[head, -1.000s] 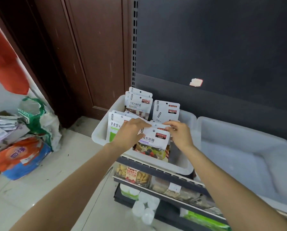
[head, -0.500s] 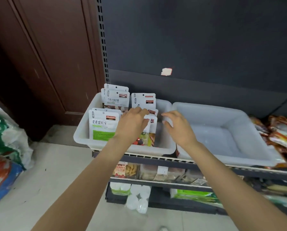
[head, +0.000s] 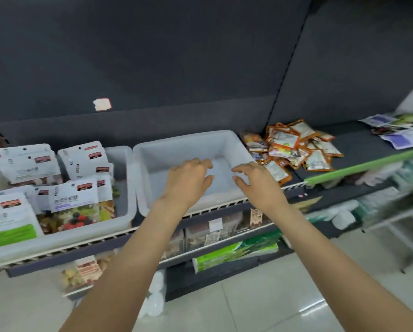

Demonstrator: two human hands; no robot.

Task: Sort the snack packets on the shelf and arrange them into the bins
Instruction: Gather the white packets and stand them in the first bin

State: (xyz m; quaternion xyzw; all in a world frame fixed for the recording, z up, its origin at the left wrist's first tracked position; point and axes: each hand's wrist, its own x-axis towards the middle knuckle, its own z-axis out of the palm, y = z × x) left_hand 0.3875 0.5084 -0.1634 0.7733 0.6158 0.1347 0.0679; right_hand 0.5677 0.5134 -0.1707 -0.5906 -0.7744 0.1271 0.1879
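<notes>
Hovering over the empty bin (head: 231, 142), the left hand (head: 188, 180) and right hand (head: 255, 183) grasp nothing, fingers loose; orange packets (head: 294, 144) lie on the shelf (head: 358, 149) beside it.

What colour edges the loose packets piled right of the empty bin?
Orange, seen in the head view: loose packets.

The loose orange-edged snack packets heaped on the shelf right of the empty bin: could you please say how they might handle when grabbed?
The orange-edged snack packets look flat and thin, so probably light and floppy. Their glossy film suggests slippery; lying overlapped, a handful may slide apart. The empty translucent white plastic bin sits beside them.
</notes>
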